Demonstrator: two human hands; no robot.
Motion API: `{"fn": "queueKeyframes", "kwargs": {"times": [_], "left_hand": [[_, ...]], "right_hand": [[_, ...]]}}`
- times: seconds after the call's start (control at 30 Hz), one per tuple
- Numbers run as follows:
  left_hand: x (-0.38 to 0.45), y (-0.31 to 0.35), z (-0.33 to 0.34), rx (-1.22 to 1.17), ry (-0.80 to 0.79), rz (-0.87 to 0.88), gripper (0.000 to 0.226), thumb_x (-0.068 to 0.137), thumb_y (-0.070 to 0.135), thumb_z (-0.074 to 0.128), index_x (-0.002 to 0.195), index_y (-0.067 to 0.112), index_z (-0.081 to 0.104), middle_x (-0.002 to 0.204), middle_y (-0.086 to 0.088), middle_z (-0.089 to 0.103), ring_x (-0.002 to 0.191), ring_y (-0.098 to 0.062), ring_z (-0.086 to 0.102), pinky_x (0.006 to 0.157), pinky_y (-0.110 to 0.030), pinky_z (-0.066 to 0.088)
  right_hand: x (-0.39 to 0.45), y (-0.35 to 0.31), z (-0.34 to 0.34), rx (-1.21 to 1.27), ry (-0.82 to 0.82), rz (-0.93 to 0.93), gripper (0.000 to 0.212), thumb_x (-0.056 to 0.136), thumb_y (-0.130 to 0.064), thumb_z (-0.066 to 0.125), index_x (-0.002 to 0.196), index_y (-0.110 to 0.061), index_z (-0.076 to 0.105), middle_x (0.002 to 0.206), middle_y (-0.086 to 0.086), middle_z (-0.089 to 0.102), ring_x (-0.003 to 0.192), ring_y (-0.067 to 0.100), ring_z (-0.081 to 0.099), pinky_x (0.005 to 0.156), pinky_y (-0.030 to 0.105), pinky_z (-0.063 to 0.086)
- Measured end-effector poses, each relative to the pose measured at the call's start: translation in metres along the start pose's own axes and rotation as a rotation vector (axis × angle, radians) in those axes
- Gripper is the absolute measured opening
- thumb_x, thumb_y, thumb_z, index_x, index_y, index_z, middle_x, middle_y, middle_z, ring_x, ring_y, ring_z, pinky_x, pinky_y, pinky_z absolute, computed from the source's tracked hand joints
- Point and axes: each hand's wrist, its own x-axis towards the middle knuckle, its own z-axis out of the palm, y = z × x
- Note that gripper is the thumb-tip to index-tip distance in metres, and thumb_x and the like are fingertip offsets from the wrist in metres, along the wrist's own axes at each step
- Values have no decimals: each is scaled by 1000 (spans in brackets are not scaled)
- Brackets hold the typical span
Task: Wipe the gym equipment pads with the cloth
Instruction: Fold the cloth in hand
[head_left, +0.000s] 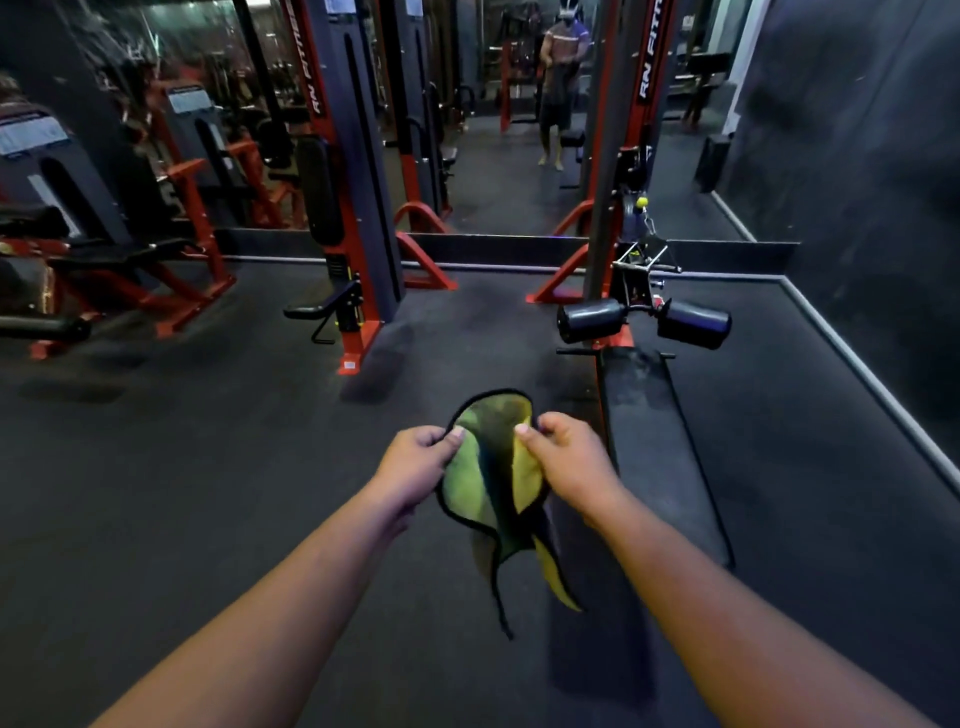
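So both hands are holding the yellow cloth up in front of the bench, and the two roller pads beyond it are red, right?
Not quite: the head view shows the two roller pads are black, not red. The rest holds: left hand and right hand both hold the yellow cloth in front of the bench.

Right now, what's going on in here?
A person stands in a gym holding a yellow-green cloth up in both hands, left hand and right hand each pinching a top edge so it hangs open between them. Ahead, the two black roller pads and the long bench pad have no cloth on them. No wiping is under way.
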Motion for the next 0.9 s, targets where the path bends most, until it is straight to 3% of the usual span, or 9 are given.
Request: {"fn": "queueKeyframes", "kwargs": {"times": [0.13,0.2,0.27,0.33,0.43,0.53,0.63,0.73,0.9], "left_hand": [[21,18,39,-141,-40,-17,40,101,37,61,85,2,70,76,-15,65,69,-22,56,61,-31,43],[35,24,43,-185,-74,-47,48,97,53,62,85,6,66,73,-15,57,63,-20,51,53,-28,38],[57,24,40,-210,-181,-33,68,83,62,75,91,-4,64,82,-16,61,75,-24,55,65,-37,41],[78,21,37,-171,-307,22,66,76,45,88,104,-9,63,93,-15,68,88,-25,60,78,-39,44],[112,29,35,-109,-427,97,18,87,-2,75,104,2,72,93,-6,76,87,-16,68,77,-23,54],[149,54,29,-9,-504,145,32,88,-16,55,104,4,74,85,-2,76,75,-8,67,65,-17,52],[190,87,21,-27,-555,161,37,86,-14,50,107,2,74,94,-12,76,87,-21,67,76,-29,54],[235,117,11,-305,-606,106,21,95,8,58,110,5,71,105,-13,73,102,-26,66,91,-33,52],[279,84,21,-574,-665,-229,102,77,89,24,140,16,59,138,-8,65,131,-23,59,106,-37,48]], "right_hand": [[13,-7,23,-165,-102,-179,27,97,-34,67,75,-22,56,70,-5,57,68,15,53,67,39,43],[25,-1,25,-130,-215,-185,21,100,-31,59,94,-15,72,95,4,69,92,18,63,86,36,50],[44,9,20,-93,-304,-153,32,97,-31,52,110,-13,75,110,4,69,108,18,62,100,32,46],[61,18,9,-104,-365,-107,18,95,-24,54,97,-24,72,97,-5,61,98,13,58,94,32,44],[92,27,-9,-84,-171,-68,28,84,-15,64,79,-42,69,88,-9,58,87,10,59,85,30,46],[125,41,-19,86,-32,49,45,80,-29,70,121,-45,61,123,-4,59,114,10,59,100,32,47],[150,37,-11,316,-125,217,56,94,-39,70,145,-34,49,141,-9,61,128,3,57,100,21,47],[169,22,2,538,-26,302,43,94,-42,61,125,-13,67,121,12,74,109,21,69,88,28,58],[219,-13,-4,721,310,219,27,103,-28,59,120,-9,68,114,17,76,107,26,72,94,37,58]]}}
